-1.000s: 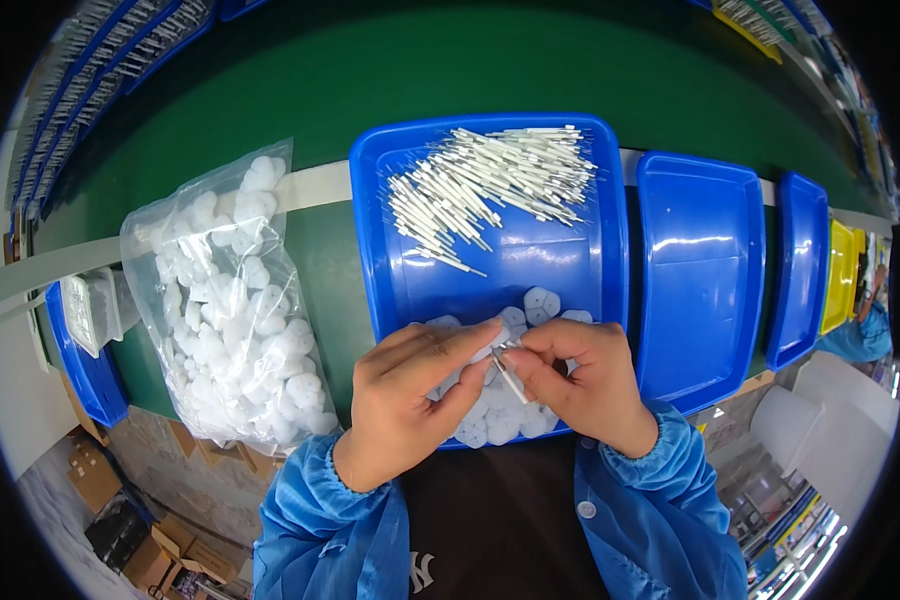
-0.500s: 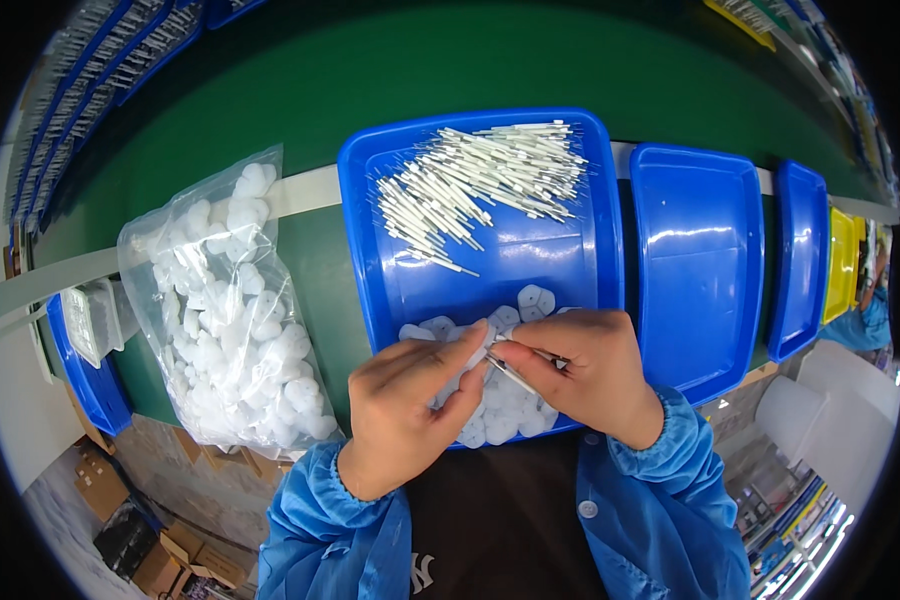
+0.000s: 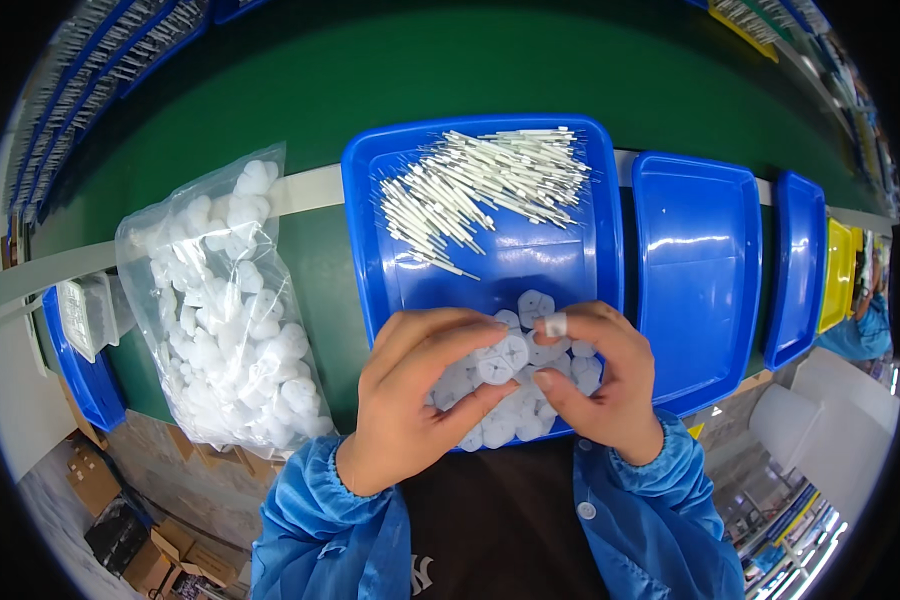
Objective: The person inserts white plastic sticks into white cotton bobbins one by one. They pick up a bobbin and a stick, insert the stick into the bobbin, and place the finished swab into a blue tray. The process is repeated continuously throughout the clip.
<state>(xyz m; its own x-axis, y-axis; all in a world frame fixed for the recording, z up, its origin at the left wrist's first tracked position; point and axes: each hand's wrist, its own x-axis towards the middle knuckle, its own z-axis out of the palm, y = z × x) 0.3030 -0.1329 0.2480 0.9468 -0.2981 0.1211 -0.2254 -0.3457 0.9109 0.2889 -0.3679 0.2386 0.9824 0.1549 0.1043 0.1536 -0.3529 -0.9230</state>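
Above the near part of a large blue tray [image 3: 358,215], my left hand [image 3: 405,390] pinches a white lobed plastic piece [image 3: 502,360] between thumb and fingers, its marked face turned up. My right hand [image 3: 610,375] is just to the right, thumb and index finger apart, with a white band around the index fingertip. No rod shows in it. Under both hands lies a heap of similar white lobed pieces [image 3: 500,425], partly hidden by the fingers. Thin white rods [image 3: 490,180] with fine metal ends lie in a loose pile at the tray's far side.
Left of the tray, a clear plastic bag [image 3: 235,320] bulges with white pieces. Two more blue trays [image 3: 698,270] stand to the right, then a yellow one [image 3: 838,275]. Clear containers [image 3: 85,315] sit at far left. A person in a blue sleeve [image 3: 863,330] is at far right.
My hands have moved slightly apart. The thin rod at my right fingers no longer shows there, and those fingers have spread. The white piece in my left hand now faces up.
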